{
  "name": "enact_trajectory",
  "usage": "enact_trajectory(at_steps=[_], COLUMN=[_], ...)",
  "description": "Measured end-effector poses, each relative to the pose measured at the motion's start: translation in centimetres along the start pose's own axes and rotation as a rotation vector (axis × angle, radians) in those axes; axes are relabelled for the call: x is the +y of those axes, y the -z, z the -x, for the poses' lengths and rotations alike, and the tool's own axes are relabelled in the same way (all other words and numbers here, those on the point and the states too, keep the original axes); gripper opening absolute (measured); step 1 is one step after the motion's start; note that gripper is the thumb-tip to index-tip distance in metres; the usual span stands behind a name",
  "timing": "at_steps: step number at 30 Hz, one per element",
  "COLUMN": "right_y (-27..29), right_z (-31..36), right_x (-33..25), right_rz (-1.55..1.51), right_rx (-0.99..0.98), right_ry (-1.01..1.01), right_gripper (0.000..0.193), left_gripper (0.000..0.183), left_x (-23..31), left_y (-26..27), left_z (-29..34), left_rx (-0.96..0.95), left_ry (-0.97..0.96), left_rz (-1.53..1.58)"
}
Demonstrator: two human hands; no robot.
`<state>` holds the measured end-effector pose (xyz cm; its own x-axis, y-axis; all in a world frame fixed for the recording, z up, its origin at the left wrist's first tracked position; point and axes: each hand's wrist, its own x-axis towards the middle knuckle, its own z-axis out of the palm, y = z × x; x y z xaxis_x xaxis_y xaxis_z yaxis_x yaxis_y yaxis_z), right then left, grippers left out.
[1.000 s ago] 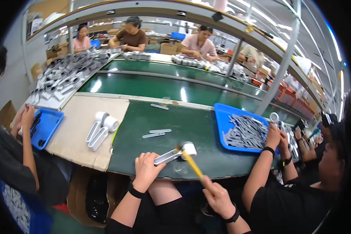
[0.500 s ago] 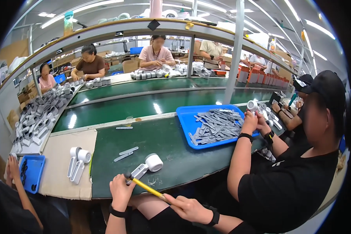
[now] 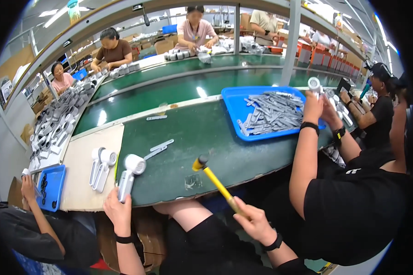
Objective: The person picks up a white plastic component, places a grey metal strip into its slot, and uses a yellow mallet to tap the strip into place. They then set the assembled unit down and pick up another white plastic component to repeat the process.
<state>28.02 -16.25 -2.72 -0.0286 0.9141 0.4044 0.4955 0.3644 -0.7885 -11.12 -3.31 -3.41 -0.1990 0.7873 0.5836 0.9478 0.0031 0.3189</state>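
My left hand [image 3: 117,208] is closed round the lower handle of a white round-headed handheld device [image 3: 134,166], which looks like a small hand fan. It stands tilted at the front edge of the green bench, head up. In my right hand [image 3: 253,222] is a mallet [image 3: 219,183] with a yellow handle and a black and yellow head, raised over the bench edge and apart from the device. Two grey strips [image 3: 159,149] lie just beyond the device. Two similar white devices [image 3: 104,167] rest on the cardboard sheet [image 3: 80,185] to the left.
A blue tray [image 3: 231,120] of grey strips stands at the right; beside it a co-worker's hands [image 3: 317,106] hold a similar device. Another person's hand [image 3: 28,187] is by the small blue tray [image 3: 55,172] at the left. White parts [image 3: 55,126] pile up behind it.
My left hand has moved left with the device and tipped it more upright. The mallet has lifted off the device's handle end and swung right.
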Motion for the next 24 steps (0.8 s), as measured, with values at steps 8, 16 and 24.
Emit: enact_trajectory(at_steps=[8,16,24], right_y=[0.0,-0.6,0.7], right_z=[1.1,1.3,1.7], right_x=[1.4,0.4,0.6], right_rz=[-0.152,-0.209,-0.177], right_rx=[0.077,0.01,0.173], right_ry=[-0.126,-0.181,-0.014], right_gripper=[0.055,0.054,0.057], left_gripper=[0.057,0.043,0.036], left_x=[-4.9,10.6,25.8], left_y=[-1.5,-0.5,-5.4], left_z=[-3.0,-2.5,-1.8], left_rx=[0.067,-0.088,-0.413], left_ry=[0.163,-0.303,-0.548], left_rz=[-0.311,0.133,0.08])
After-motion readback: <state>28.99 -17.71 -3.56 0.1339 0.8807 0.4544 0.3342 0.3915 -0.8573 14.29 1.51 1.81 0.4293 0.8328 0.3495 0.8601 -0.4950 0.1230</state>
